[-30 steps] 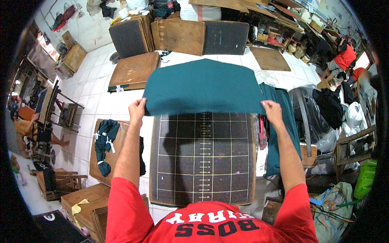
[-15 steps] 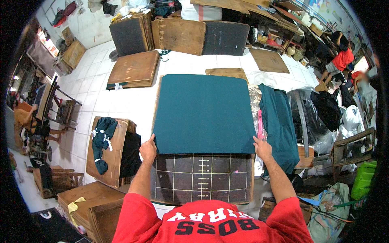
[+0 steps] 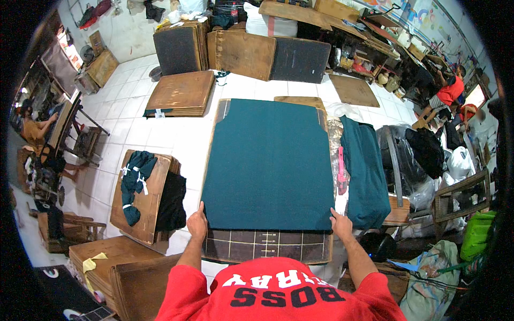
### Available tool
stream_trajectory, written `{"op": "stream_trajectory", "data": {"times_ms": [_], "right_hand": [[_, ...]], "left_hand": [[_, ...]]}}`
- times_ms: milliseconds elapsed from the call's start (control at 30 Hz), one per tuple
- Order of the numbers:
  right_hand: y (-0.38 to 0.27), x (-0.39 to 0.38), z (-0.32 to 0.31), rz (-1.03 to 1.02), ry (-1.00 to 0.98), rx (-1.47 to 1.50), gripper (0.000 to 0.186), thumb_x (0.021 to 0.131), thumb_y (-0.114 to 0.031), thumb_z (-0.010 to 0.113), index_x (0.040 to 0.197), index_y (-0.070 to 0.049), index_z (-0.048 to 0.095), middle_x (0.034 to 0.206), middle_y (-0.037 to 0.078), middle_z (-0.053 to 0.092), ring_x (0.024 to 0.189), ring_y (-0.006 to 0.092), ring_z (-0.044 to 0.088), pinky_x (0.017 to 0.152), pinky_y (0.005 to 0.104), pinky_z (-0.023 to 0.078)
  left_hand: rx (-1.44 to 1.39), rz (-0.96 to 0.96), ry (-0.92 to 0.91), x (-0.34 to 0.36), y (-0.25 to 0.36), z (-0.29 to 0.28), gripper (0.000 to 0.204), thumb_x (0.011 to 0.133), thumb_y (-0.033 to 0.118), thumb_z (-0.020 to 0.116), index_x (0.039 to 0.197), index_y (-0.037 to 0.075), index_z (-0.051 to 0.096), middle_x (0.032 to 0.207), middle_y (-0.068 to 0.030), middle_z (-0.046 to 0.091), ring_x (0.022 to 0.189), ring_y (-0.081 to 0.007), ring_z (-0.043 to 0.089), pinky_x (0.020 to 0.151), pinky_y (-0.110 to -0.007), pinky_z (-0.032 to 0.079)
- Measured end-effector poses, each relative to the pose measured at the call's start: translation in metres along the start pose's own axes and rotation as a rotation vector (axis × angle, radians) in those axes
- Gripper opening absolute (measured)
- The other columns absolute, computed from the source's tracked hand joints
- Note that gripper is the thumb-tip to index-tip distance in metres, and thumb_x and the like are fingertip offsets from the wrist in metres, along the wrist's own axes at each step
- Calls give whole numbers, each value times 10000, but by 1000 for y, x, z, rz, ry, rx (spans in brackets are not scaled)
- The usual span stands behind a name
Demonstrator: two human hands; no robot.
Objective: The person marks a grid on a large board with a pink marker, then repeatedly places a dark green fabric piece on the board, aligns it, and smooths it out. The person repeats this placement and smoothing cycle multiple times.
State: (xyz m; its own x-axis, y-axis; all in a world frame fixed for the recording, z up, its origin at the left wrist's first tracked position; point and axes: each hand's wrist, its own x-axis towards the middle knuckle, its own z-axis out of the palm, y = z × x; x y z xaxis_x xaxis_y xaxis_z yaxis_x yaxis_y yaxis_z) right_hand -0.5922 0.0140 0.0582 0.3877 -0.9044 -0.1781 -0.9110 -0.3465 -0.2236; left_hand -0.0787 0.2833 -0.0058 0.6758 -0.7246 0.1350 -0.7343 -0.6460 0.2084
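Note:
A teal fabric sheet lies flat over most of a dark board with a yellow grid, whose near strip stays visible. My left hand grips the fabric's near left corner, index finger along the edge. At the near right corner, my right hand holds the same sheet by its edge. Right of the board are a pink tool and a heap of folded teal fabric.
Wooden boards with tied teal bundles stand left, more board stacks at the back. Plastic-covered piles and a green container are on the right. People work at the far left and right.
The raised teal sheet has come down flat over the grid board, covering more of it toward me. Both my hands have moved down toward my body with its near corners.

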Motion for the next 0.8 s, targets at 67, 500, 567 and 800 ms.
{"op": "stream_trajectory", "data": {"times_ms": [67,500,567,800], "right_hand": [[1,-16,4,14,21,28,456,943,-295,639,1395,-250,602,845,221,708,770,448,682,716,544,545],[1,-76,10,123,13,124,460,919,-316,685,1371,-246,636,972,251,707,904,464,678,810,521,542],[4,-81,10,107,23,139,454,917,-324,691,1362,-248,644,962,244,710,899,458,680,803,519,543],[10,-98,17,112,28,192,457,921,-336,695,1369,-264,637,989,219,723,913,447,688,813,525,548]], "left_hand": [[-3,-28,-12,-16,-2,1,471,916,102,646,1366,239,635,676,-132,635,629,-335,651,595,-473,507],[-48,-37,-63,-54,-18,-17,447,937,148,646,1361,290,643,695,-187,666,630,-366,670,611,-491,521],[-49,-53,-79,-58,-21,-21,437,942,145,641,1353,291,651,695,-201,668,632,-377,673,616,-495,523],[-116,-27,-59,-76,-31,-24,473,934,121,644,1360,326,642,701,-209,670,631,-380,673,613,-499,518]]}}
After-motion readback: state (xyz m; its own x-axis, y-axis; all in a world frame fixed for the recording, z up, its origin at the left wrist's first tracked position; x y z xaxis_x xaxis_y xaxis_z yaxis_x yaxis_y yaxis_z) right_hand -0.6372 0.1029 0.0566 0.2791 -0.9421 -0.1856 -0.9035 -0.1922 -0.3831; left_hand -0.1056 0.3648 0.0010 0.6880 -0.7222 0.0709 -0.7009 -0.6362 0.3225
